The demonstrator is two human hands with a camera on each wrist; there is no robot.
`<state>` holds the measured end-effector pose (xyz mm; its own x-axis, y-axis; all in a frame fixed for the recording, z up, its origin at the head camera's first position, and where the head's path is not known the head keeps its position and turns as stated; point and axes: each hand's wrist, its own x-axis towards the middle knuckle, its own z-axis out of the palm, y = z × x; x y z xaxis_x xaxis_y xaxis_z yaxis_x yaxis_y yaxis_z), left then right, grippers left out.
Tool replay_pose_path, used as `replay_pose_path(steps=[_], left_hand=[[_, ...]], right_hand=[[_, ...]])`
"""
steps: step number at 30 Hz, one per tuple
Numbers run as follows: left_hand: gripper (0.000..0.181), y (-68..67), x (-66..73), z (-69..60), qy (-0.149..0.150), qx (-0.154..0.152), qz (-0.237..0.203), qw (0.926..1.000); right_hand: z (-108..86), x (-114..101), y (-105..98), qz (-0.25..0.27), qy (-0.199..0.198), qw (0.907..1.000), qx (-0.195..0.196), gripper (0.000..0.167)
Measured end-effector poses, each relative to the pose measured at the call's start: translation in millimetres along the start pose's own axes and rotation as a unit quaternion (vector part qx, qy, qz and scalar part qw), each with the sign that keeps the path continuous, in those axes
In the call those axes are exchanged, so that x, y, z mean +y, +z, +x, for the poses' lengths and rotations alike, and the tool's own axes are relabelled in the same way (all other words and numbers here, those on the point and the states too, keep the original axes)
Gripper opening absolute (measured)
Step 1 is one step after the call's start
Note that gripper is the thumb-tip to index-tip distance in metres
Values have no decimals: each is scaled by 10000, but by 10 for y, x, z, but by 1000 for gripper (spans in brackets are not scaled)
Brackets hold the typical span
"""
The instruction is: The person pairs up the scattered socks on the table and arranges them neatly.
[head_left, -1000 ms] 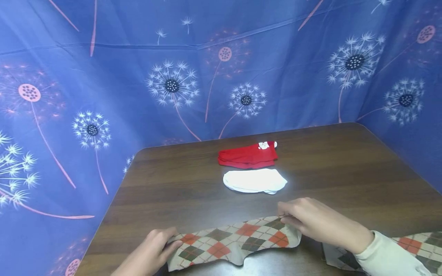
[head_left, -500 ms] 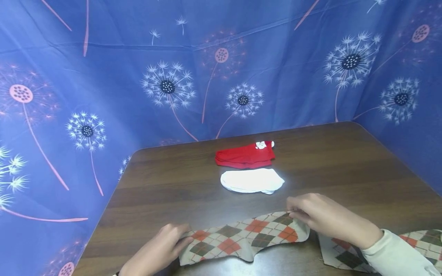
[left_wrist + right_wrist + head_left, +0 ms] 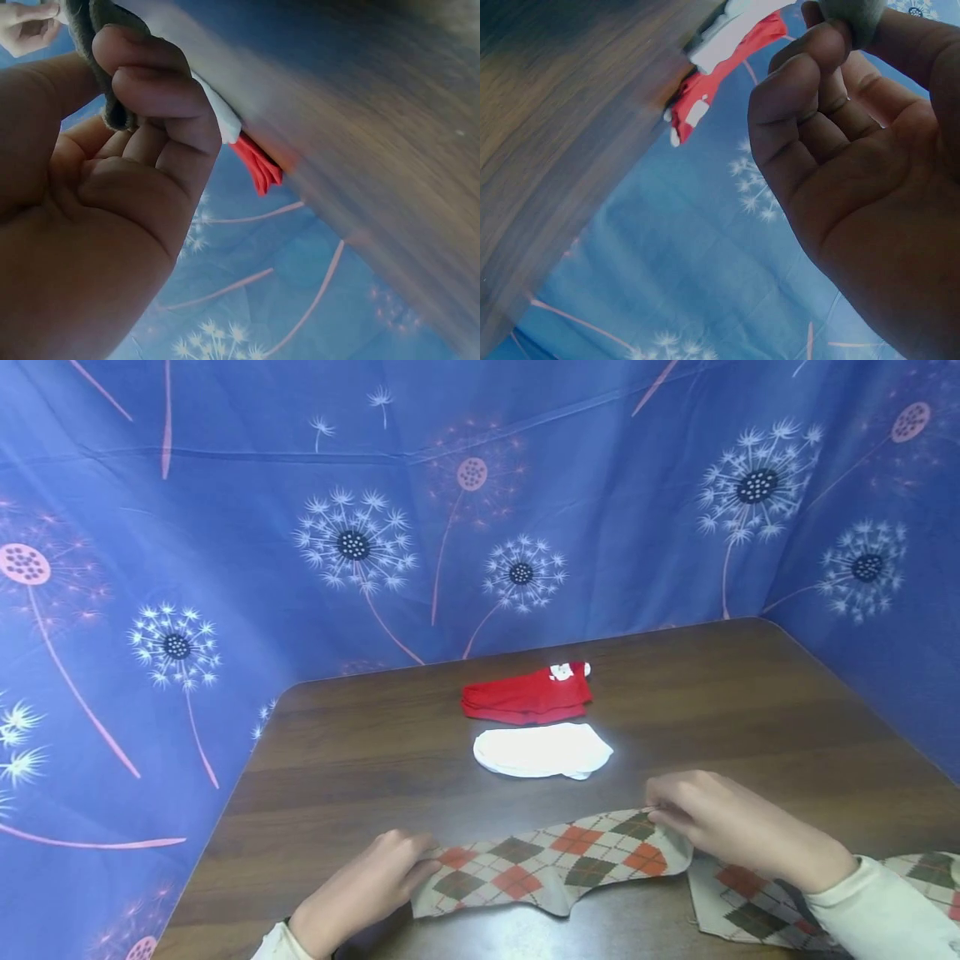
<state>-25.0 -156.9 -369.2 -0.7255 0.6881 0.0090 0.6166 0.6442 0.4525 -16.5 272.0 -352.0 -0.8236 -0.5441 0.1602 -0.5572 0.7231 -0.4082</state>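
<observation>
An argyle sock (image 3: 543,870) in beige, orange and olive is stretched lengthwise between my two hands, above the front of the table. My left hand (image 3: 375,878) pinches its left end between thumb and fingers; the left wrist view shows the folded cloth edge (image 3: 112,112) in that grip. At the other end, my right hand (image 3: 738,827) pinches the sock's upper corner. The right wrist view shows only a small bit of the cloth (image 3: 853,19) at the fingertips. A second argyle sock (image 3: 738,906) lies on the table, partly covered by my right forearm.
Folded white socks (image 3: 542,750) lie mid-table beyond my hands, with folded red socks (image 3: 527,695) just behind them. The brown wooden table (image 3: 337,752) ends at a blue dandelion-print curtain (image 3: 262,527) along its back and sides.
Both hands have moved to the right and slightly away from me, carrying the stretched sock. The whole scene has shifted a little left in the head view.
</observation>
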Motion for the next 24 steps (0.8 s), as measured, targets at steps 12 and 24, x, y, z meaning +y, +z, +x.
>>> replay_pose_path(steps=[12,24], left_hand=[[11,69,16,130,77,59,570,9983],[12,108,69,180,134,300,1015,9943]], right_hand=[[-28,53,45,-276,287,9992,-91,20],[-84,69,91,-500,416,9978,-147,23]])
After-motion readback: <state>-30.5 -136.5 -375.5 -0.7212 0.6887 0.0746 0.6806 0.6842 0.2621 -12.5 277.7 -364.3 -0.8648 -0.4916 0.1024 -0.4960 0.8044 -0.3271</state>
